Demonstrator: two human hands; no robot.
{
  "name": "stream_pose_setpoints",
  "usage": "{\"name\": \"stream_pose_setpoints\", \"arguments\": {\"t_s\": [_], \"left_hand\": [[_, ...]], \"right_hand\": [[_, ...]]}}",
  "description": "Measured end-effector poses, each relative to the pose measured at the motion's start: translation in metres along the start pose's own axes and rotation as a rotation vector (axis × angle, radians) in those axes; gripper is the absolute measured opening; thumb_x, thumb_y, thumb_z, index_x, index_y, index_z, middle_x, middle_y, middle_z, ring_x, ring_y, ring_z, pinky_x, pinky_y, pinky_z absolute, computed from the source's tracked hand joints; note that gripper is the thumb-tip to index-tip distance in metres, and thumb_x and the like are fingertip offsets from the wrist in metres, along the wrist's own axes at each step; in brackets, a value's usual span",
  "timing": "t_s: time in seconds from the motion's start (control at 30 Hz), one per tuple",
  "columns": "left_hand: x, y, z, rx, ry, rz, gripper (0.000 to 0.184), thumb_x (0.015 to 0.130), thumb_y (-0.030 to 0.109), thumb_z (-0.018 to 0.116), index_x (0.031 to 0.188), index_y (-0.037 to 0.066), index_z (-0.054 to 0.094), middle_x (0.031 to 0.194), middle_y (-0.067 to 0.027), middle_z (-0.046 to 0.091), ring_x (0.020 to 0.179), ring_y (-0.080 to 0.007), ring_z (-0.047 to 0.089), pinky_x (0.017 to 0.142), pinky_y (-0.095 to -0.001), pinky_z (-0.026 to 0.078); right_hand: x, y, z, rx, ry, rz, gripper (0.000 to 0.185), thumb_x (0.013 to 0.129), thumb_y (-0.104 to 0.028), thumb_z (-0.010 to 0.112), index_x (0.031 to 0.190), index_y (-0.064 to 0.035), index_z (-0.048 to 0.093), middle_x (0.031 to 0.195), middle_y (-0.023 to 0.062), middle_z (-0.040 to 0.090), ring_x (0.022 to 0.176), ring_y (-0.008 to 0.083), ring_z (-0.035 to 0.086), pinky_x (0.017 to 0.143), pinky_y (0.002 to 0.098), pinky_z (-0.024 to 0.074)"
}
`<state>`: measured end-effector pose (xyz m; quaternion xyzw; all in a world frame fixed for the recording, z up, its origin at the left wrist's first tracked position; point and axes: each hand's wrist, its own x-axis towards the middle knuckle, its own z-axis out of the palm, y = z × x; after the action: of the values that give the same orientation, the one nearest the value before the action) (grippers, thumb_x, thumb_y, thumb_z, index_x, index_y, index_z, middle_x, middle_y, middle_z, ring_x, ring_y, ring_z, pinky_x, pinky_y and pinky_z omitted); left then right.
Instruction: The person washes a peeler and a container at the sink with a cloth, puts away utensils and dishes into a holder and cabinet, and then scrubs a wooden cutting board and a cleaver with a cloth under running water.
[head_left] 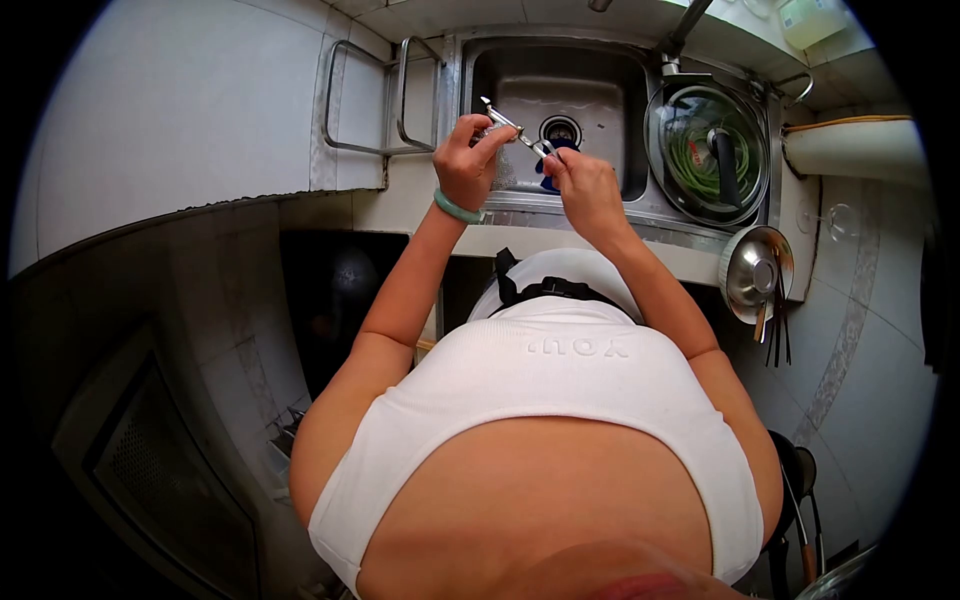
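Over the near part of the steel sink (610, 85), both hands are closed on a slim silver metal tool that looks like a peeler (504, 119). My left hand (467, 160), with a green bangle at its wrist, pinches the tool near its upper end. The fingers of my right hand (588, 190) grip its lower end, covering part of it. Below the tool a dark blue item (548, 182) lies in the sink, partly hidden by my right hand. Something clear and mesh-like (505, 172) is beside my left fingers; I cannot make out what it is.
Right of the basin, a round glass lid (690, 112) with a black handle covers long green vegetables. A metal bowl (745, 270) with chopsticks is at the counter's right edge. A metal rack (362, 148) stands left of the sink, and a faucet (684, 28) rises behind it.
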<state>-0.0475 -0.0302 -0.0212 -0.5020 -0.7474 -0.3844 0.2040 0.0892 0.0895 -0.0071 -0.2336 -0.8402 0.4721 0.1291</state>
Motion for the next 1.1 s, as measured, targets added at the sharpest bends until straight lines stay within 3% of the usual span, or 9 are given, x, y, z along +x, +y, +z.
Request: {"name": "stream_pose_setpoints", "arguments": {"t_s": [0.17, 0.27, 0.37, 0.47, 0.67, 0.8, 1.0, 1.07, 1.1], "left_hand": [[0.006, -0.022, -0.006, 0.155, 0.016, 0.022, 0.028, 0.066, -0.005, 0.066, 0.086, 0.014, 0.071, 0.081, -0.0046, 0.056, 0.061, -0.0184, 0.058, 0.054, -0.0285, 0.049], [0.0, 0.001, 0.005, -0.05, 0.02, -0.017, 0.029, 0.066, -0.006, 0.068, 0.087, 0.013, 0.071, 0.081, -0.0054, 0.056, 0.061, -0.0183, 0.057, 0.054, -0.0281, 0.047], [0.001, -0.004, 0.002, -0.076, -0.007, -0.051, 0.028, 0.067, -0.006, 0.068, 0.087, 0.012, 0.071, 0.081, -0.0054, 0.056, 0.061, -0.0183, 0.057, 0.054, -0.0276, 0.047], [0.006, -0.017, 0.0, 0.123, 0.007, -0.024, 0.026, 0.067, -0.006, 0.068, 0.087, 0.012, 0.072, 0.08, -0.0049, 0.055, 0.061, -0.0175, 0.057, 0.053, -0.0271, 0.046], [0.003, 0.003, 0.003, -0.058, 0.009, -0.086, 0.024, 0.068, -0.005, 0.068, 0.085, 0.012, 0.071, 0.079, -0.0045, 0.054, 0.058, -0.0168, 0.056, 0.051, -0.027, 0.045], [0.011, -0.013, 0.003, 0.116, 0.063, -0.131, 0.025, 0.069, -0.007, 0.068, 0.086, 0.011, 0.071, 0.079, -0.0048, 0.054, 0.059, -0.0169, 0.056, 0.052, -0.027, 0.046], [0.001, 0.005, 0.015, -0.138, 0.069, -0.175, 0.025, 0.069, -0.007, 0.067, 0.087, 0.01, 0.071, 0.079, -0.0056, 0.055, 0.06, -0.0171, 0.056, 0.052, -0.0274, 0.045], [0.005, -0.002, 0.008, 0.059, 0.076, -0.157, 0.023, 0.068, -0.002, 0.069, 0.084, 0.014, 0.071, 0.078, -0.0036, 0.054, 0.058, -0.0179, 0.057, 0.05, -0.0289, 0.045], [0.015, -0.004, -0.001, 0.086, 0.052, -0.244, 0.025, 0.07, -0.007, 0.066, 0.087, 0.011, 0.071, 0.078, -0.0044, 0.053, 0.061, -0.0171, 0.057, 0.054, -0.0277, 0.045]], "right_hand": [[0.002, -0.001, 0.0, -0.014, -0.006, 0.006, 0.025, 0.092, -0.021, 0.05, 0.077, -0.0047, 0.062, 0.061, 0.0133, 0.06, 0.059, 0.0323, 0.059, 0.056, 0.0421, 0.0443], [0.002, -0.001, -0.002, -0.017, -0.011, 0.016, 0.025, 0.092, -0.021, 0.05, 0.077, -0.0046, 0.062, 0.061, 0.0135, 0.06, 0.059, 0.0322, 0.06, 0.056, 0.0422, 0.0442], [0.0, 0.002, -0.004, -0.006, -0.011, 0.003, 0.026, 0.092, -0.022, 0.05, 0.077, -0.0045, 0.062, 0.061, 0.0138, 0.06, 0.059, 0.0326, 0.06, 0.056, 0.0421, 0.0441], [0.002, -0.001, -0.005, -0.037, -0.025, 0.025, 0.025, 0.092, -0.021, 0.05, 0.077, -0.0048, 0.062, 0.062, 0.0141, 0.06, 0.06, 0.033, 0.06, 0.055, 0.0419, 0.0443], [0.0, 0.003, 0.0, -0.07, 0.053, -0.062, 0.022, 0.091, -0.019, 0.05, 0.077, -0.0057, 0.061, 0.061, 0.0138, 0.059, 0.058, 0.0331, 0.059, 0.054, 0.042, 0.0442], [0.003, -0.004, -0.003, -0.081, 0.061, -0.062, 0.022, 0.09, -0.019, 0.051, 0.076, -0.0055, 0.06, 0.061, 0.0139, 0.059, 0.058, 0.033, 0.059, 0.054, 0.0421, 0.0443], [0.002, -0.003, -0.002, -0.102, 0.083, -0.066, 0.021, 0.09, -0.018, 0.052, 0.076, -0.0051, 0.06, 0.06, 0.0133, 0.059, 0.057, 0.0328, 0.06, 0.054, 0.042, 0.0443], [0.002, -0.006, -0.003, -0.086, 0.081, -0.061, 0.021, 0.09, -0.018, 0.052, 0.076, -0.0049, 0.061, 0.06, 0.0134, 0.06, 0.058, 0.0328, 0.06, 0.055, 0.042, 0.0444], [0.003, -0.008, -0.004, -0.108, 0.066, -0.054, 0.02, 0.09, -0.018, 0.053, 0.077, -0.0047, 0.061, 0.061, 0.0136, 0.06, 0.058, 0.0329, 0.06, 0.055, 0.0421, 0.0446]]}}
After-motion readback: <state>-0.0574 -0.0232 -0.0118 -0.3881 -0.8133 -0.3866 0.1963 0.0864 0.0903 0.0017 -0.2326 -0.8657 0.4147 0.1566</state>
